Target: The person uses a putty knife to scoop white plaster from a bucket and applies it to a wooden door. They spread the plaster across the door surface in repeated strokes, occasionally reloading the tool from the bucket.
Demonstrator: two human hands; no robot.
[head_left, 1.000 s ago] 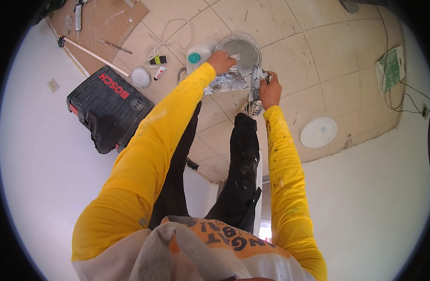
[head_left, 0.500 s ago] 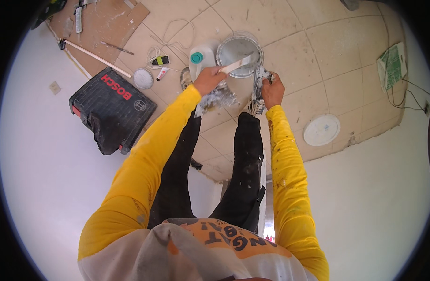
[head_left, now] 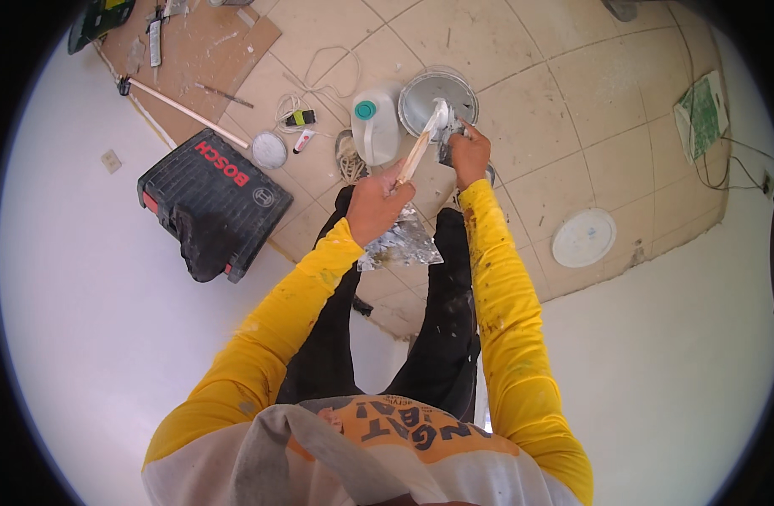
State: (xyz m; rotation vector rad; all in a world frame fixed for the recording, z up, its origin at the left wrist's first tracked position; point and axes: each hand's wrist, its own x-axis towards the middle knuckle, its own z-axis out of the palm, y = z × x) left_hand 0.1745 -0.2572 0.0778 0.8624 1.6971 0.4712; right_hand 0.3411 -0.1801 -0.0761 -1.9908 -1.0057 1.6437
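My left hand (head_left: 377, 207) is closed round a flat wooden stick (head_left: 415, 162), its far end coated with white paste (head_left: 440, 115). A paste-smeared metal plate (head_left: 404, 242) shows just below that hand, seemingly held in it too, though its grip is hidden. In my right hand (head_left: 469, 157) is a putty knife (head_left: 444, 152), partly covered by the fingers, its blade against the pasted end of the stick. Both tools are over the near edge of a round bucket (head_left: 416, 99) with grey-looking contents.
Left of the bucket stands a white jug (head_left: 378, 139) with a teal cap. A black tool case (head_left: 214, 190) lies further left, near a round white lid (head_left: 269, 150), a pole (head_left: 184, 111) and cardboard (head_left: 210, 59). Another white lid (head_left: 584, 238) is at right. A cord (head_left: 332, 84) crosses the tiles.
My left hand has come nearer, and the stick now points more steeply away, its end thick with white paste. My right hand has shifted left, bringing the putty knife to the stick.
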